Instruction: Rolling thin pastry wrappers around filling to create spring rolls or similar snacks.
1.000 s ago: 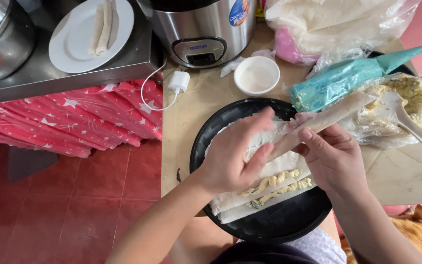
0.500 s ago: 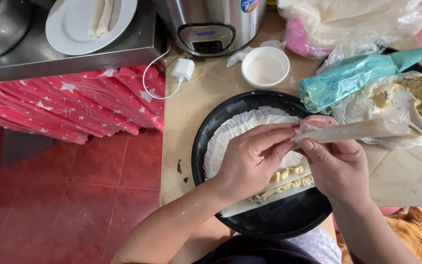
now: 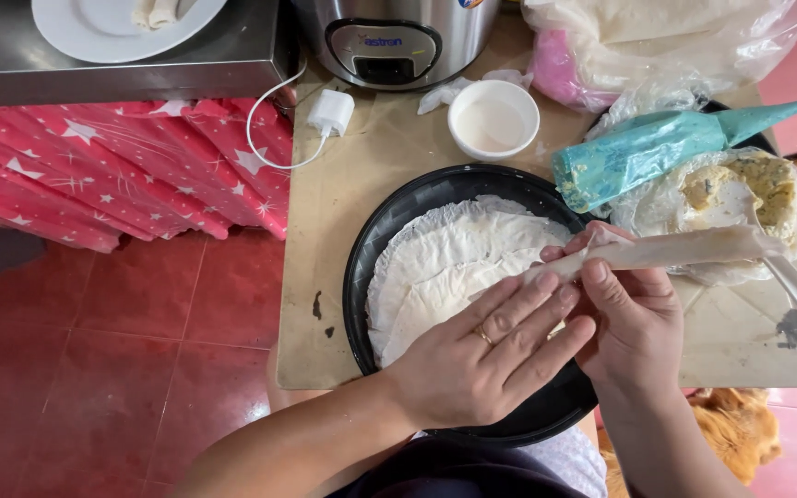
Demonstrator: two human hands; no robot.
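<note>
Roll: your thin wrapper roll [image 3: 666,251] lies nearly level, long axis running left to right, its right end reaching over the filling bag [image 3: 749,198] and its left end at your fingertips
Right hand: your right hand [image 3: 634,318] pinches the roll's left end between thumb and fingers, so it is the nearer one
Left hand: your left hand [image 3: 481,355] lies flat, fingers together and stretched toward the roll, tips touching its left end, palm over the wrappers [image 3: 445,267]
Pan: the round black pan [image 3: 389,231] sits right under both hands, with the wrapper stack inside it
Beyond: a teal piping bag [image 3: 648,152] lies just past the roll, tip pointing right; a small white bowl [image 3: 493,120] stands near the pan's far rim
Right side: a spoon [image 3: 791,277] rests in the filling, its handle passing under the roll's right end, the closest thing in the way
Far: a cooker [image 3: 394,37], charger [image 3: 329,112] and white plate [image 3: 122,28] are well apart
</note>
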